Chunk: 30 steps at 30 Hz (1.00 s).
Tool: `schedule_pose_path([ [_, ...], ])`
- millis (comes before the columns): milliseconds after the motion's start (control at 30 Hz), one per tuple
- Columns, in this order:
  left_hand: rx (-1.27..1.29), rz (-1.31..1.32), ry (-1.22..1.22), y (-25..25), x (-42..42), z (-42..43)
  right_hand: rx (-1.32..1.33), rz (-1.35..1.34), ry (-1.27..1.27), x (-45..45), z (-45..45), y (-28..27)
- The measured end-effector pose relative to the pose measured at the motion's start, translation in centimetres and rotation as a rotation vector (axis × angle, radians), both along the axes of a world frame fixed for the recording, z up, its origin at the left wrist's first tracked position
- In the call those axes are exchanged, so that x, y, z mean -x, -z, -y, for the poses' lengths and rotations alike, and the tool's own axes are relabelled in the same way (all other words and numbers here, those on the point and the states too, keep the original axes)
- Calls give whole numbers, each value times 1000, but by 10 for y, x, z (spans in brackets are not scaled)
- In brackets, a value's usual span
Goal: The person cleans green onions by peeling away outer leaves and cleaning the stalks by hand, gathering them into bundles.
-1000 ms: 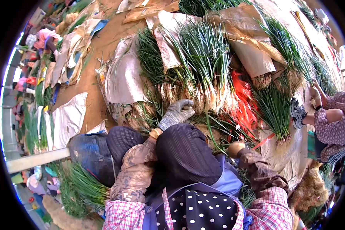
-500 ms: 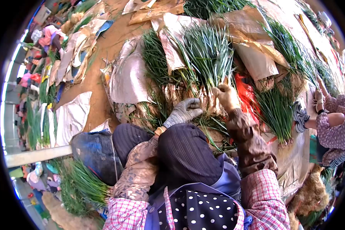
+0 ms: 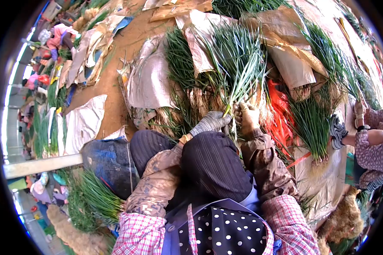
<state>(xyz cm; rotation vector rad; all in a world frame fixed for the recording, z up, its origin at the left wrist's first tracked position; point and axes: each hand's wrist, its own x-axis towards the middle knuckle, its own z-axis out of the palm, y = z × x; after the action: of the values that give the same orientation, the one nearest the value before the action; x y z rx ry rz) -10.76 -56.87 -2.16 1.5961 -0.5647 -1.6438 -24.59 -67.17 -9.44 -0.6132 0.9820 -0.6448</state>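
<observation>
My left hand (image 3: 210,122), in a grey knit glove, is closed around the lower stems of a few scallions (image 3: 230,104) above my knee. Their green leaves fan out away from me over the pile. Close beside it, my right hand (image 3: 247,116), in a tan glove, has its fingers curled by the same stems; what lies between them is hidden. Just beyond both hands is a large heap of scallions (image 3: 238,51), roots toward me. More root ends (image 3: 198,102) show to the left of the heap.
Pale sacking (image 3: 151,80) and brown sheets (image 3: 281,27) partly cover the scallions. Red plastic (image 3: 278,112) lies to the right, beside another scallion bundle (image 3: 310,127). A person's shoe (image 3: 338,131) is at the far right. Near my left knee is a dark blue bundle (image 3: 108,168).
My right hand has drawn back toward me from the heap, beside my left hand. Scallion stems now rise from my left hand, which had no visible stems before. The view has shifted slightly.
</observation>
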Motion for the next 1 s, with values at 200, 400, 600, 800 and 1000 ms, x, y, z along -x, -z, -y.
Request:
schedule_pose_path([
  [200, -31, 385, 115, -9, -8, 2, 537, -549, -121, -10, -9, -26],
  [400, 49, 419, 177, 38, -19, 3, 599, -542, -337, -26, -22, -42],
  [600, -91, 237, 28, -12, -13, 3, 320, -266, 48, -10, -46, -18],
  [800, -77, 230, -151, -27, -15, -4, 478, -733, -552, 117, -74, 81],
  [1000, -70, 210, -137, 13, -23, -8, 770, -727, -742, 82, -75, 0],
])
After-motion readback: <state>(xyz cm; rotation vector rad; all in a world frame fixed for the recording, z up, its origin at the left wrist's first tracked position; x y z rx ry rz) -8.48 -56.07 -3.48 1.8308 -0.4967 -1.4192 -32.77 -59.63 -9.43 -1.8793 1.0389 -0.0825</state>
